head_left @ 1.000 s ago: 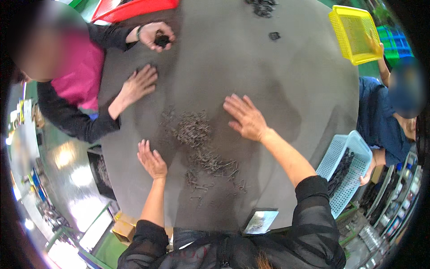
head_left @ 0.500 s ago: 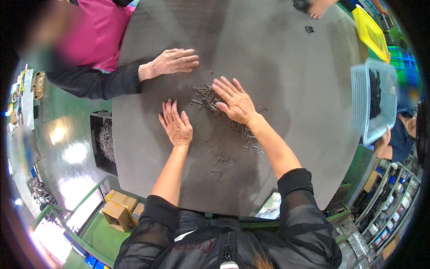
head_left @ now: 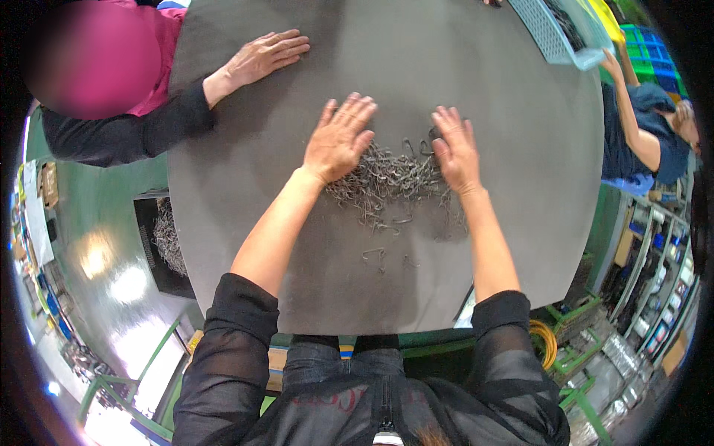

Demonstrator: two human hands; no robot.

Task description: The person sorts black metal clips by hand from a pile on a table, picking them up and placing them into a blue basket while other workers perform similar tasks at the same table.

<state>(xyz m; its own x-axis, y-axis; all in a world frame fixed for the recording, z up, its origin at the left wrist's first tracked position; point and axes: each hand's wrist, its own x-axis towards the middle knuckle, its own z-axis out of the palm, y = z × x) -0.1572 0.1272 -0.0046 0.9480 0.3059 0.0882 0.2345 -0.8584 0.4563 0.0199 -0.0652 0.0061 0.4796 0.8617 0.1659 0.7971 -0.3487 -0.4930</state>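
Observation:
A loose pile of small dark metal hooks lies on the grey tabletop in front of me. My left hand rests against the pile's left side, fingers stretched out and pointing away from me. At the pile's right edge is my right hand, palm turned inward, its fingers extended too. Neither hand grips anything. Some stray hooks are scattered on the near side of the pile, toward me.
A co-worker's hand lies flat on the table at the far left. On the far right, another person holds a light blue basket with dark pieces in it. A black crate of metal parts stands beyond the table's left edge.
My left hand has moved up and right to the pile, and my right hand has shifted to its right side. The blue basket has moved onto the table's far right corner.

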